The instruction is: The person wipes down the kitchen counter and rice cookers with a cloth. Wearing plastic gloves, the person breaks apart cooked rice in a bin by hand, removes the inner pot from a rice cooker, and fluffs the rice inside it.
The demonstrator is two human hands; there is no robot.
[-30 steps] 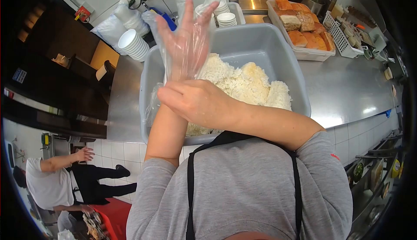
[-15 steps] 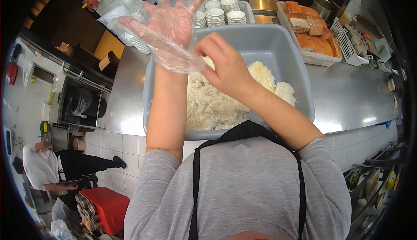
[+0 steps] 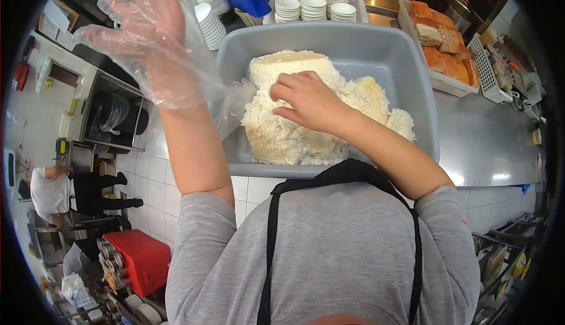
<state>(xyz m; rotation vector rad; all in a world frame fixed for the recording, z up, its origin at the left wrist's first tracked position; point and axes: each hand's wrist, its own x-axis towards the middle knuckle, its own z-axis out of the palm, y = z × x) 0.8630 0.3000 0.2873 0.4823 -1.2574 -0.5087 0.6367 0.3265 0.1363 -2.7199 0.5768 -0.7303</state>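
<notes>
A thin clear plastic glove covers my left hand (image 3: 156,42), which is raised at the upper left with its fingers spread. More clear plastic (image 3: 226,107) hangs between this hand and the grey tub (image 3: 432,119). White rice (image 3: 300,131) lies heaped in the tub, with more clumps (image 3: 374,95) to the right. My right hand (image 3: 309,101) is bare and hovers over the rice, fingers curled; whether anything is between them is hidden.
Behind the tub, stacked white bowls (image 3: 313,8) stand in a tray. A blue tape dispenser (image 3: 250,0) is left of them. A bin of bread-like blocks (image 3: 450,37) sits at the right. A person (image 3: 50,190) stands far left.
My left hand has moved left and up, away from my right hand, which has let go of the glove's cuff. The view has shifted, showing more of the rice and the tape dispenser.
</notes>
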